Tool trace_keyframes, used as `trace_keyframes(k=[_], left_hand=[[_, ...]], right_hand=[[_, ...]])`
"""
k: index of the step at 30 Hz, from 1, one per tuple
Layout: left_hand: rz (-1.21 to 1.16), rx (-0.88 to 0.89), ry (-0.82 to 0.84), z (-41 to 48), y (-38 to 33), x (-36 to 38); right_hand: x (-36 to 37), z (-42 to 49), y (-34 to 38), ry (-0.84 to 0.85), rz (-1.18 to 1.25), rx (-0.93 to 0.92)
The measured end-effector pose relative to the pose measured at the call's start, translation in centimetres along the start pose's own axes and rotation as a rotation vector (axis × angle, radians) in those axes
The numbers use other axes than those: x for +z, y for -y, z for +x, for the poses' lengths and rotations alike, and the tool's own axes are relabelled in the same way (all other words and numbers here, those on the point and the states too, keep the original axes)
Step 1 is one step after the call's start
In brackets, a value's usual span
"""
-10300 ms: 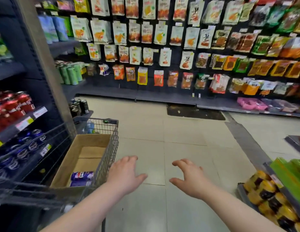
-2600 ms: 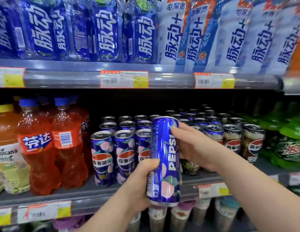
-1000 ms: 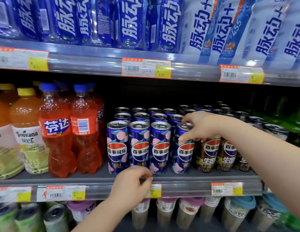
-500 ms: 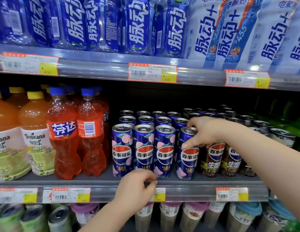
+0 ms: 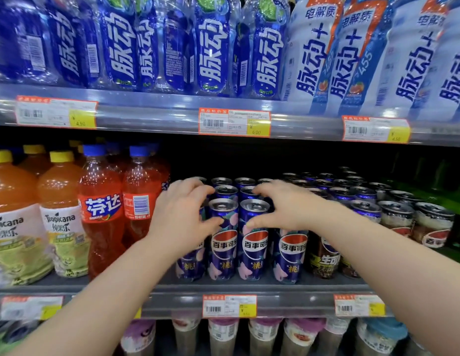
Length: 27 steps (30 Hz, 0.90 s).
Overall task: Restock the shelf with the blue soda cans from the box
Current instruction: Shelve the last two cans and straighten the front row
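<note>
Slim blue soda cans with peach print stand in rows on the middle shelf (image 5: 288, 301). My left hand (image 5: 182, 219) curls round the leftmost front can (image 5: 190, 265), its fingers over the top and its thumb against the second can (image 5: 223, 242). My right hand (image 5: 285, 209) curls over the top of the fourth front can (image 5: 292, 255), with its thumb touching the third can (image 5: 253, 247). Both hands are slightly blurred. The box is out of view.
Orange soda bottles (image 5: 103, 214) and juice bottles (image 5: 62, 222) stand left of the cans. Brown cans (image 5: 324, 255) and silver-topped cans (image 5: 393, 217) stand to the right. Blue bottles (image 5: 211, 60) fill the shelf above, cups (image 5: 223, 335) the shelf below.
My left hand has risen from the shelf's front edge to the leftmost front can. My right hand has shifted a little left along the row. The view has come closer.
</note>
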State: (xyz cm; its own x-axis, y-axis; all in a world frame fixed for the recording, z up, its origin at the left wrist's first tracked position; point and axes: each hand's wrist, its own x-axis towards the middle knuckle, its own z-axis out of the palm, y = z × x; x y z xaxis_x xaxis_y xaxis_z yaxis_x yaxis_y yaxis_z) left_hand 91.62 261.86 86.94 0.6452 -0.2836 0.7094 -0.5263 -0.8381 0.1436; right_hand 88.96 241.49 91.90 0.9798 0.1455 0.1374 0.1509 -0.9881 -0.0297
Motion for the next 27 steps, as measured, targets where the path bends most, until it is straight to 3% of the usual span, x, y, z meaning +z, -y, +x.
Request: trace_keyframes(k=[3,6,19,27], left_hand=[[0.095,-0.063,0.252,1.3,1.3,0.3],[0.106,-0.051,0.338,1.8,1.7,0.8],[0.093,0.021,0.364,2.3,1.1,1.2],[0.081,-0.003,0.393,2.6,0.9,1.2]], right_hand=[[0.9,0.9,0.5,0.036,0.011,0.015],[1.1,1.3,0.3,0.04,0.064,0.042],[1.0,1.7,-0.5,0.067,0.058,0.124],[1.5,2.0,1.1,0.027,-0.158,0.036]])
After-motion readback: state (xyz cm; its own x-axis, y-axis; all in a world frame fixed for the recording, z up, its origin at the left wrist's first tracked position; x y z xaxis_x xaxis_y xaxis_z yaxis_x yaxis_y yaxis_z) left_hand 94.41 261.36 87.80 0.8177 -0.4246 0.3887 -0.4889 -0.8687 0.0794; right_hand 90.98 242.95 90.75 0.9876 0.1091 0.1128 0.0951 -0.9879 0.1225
